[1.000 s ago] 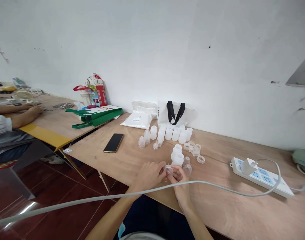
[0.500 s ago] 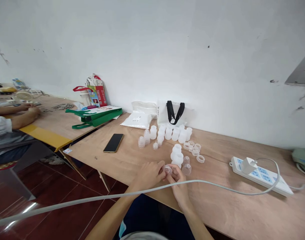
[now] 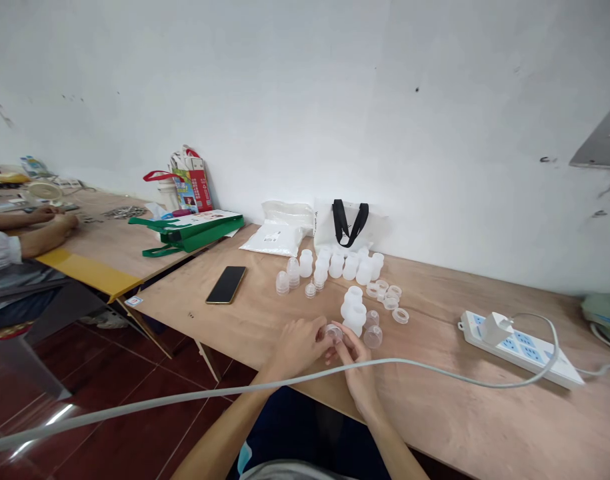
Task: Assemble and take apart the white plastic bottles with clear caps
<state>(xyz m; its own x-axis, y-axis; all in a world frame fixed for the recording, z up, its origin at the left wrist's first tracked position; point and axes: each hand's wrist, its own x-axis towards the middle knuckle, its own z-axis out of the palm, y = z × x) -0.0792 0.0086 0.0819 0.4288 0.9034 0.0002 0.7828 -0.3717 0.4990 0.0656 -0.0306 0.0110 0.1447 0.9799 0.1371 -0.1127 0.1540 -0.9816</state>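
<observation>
Near the table's front edge, my left hand point(image 3: 299, 343) and my right hand point(image 3: 355, 357) meet, fingers closed round a small clear plastic ring point(image 3: 333, 331). Fingers partly cover it, and whether another part sits inside cannot be made out. Just beyond my right hand stand white translucent bottles point(image 3: 353, 312). Clear domed caps point(image 3: 373, 336) are to their right. Several loose rings point(image 3: 400, 315) lie farther right. At the back is a row of more white bottles point(image 3: 350, 267), with ribbed clear domed stacks point(image 3: 283, 283) and a small nipple-like piece point(image 3: 310, 289) to its left.
A grey cable point(image 3: 225, 393) crosses in front of my forearms. A power strip point(image 3: 522, 350) with a white plug lies right, a phone point(image 3: 226, 285) left. Against the wall are a white plastic package point(image 3: 275, 237) and a black-handled bag point(image 3: 329, 227). Another person's arms point(image 3: 49, 233) rest at the left table.
The clear ring has turned a little in my fingers, its round opening now facing up more. My fingers have shifted slightly on it; everything on the table stays put.
</observation>
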